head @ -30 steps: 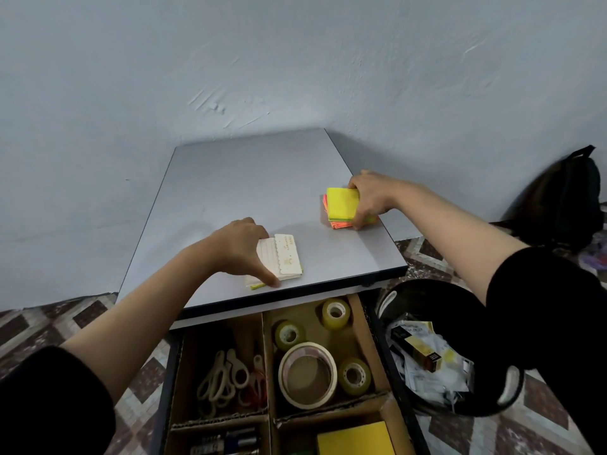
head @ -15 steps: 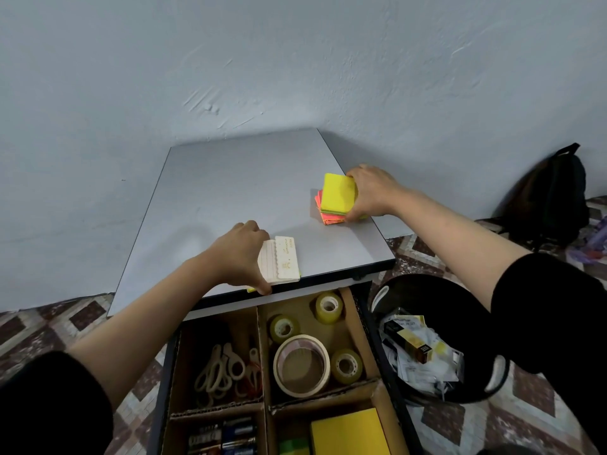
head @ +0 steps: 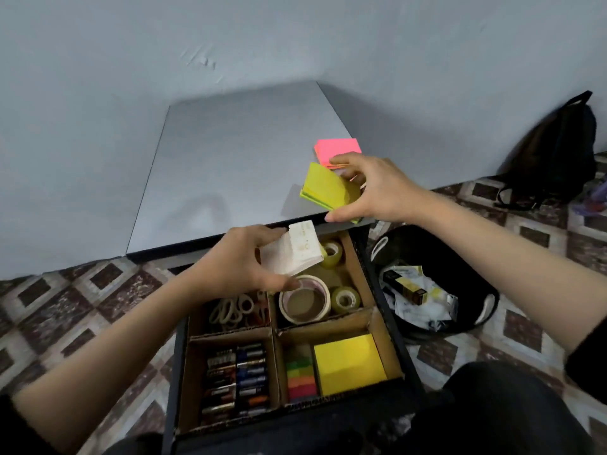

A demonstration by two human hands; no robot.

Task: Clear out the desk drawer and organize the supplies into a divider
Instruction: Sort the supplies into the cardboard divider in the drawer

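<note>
- Grey laminate table (head: 230, 165) with a dark front edge, set into the corner of a pale blue-grey wall (head: 295, 37); a pink pad (head: 336, 147) lies on it near the right edge.
- Floor (head: 82, 297) – patterned tiles, brown squares in light borders.
- Drawer (head: 409, 362), dark, pulled out below the table; a cardboard divider (head: 274, 326) splits it into four compartments.
- Far left compartment: scissors (head: 233, 310). Far right: a wide tape roll (head: 303, 303) with small clear rolls (head: 345, 300) beside it.
- Near left compartment: batteries (head: 236, 379) in rows. Near right: a yellow note block (head: 348, 362) beside a strip of coloured tabs (head: 300, 379).
- Left hand (head: 243, 261) – fingers and thumb clamped on a white pad (head: 295, 251), held tilted in the air above the tape compartment.
- Right hand (head: 371, 188) grips a yellow pad (head: 328, 187), tilted, above the table's near right corner, just in front of the pink pad.
- Black bin (head: 460, 251) on the floor, just right of the drawer, holding crumpled wrappers (head: 417, 297).
- Black backpack (head: 555, 149) against the wall, far right.
</note>
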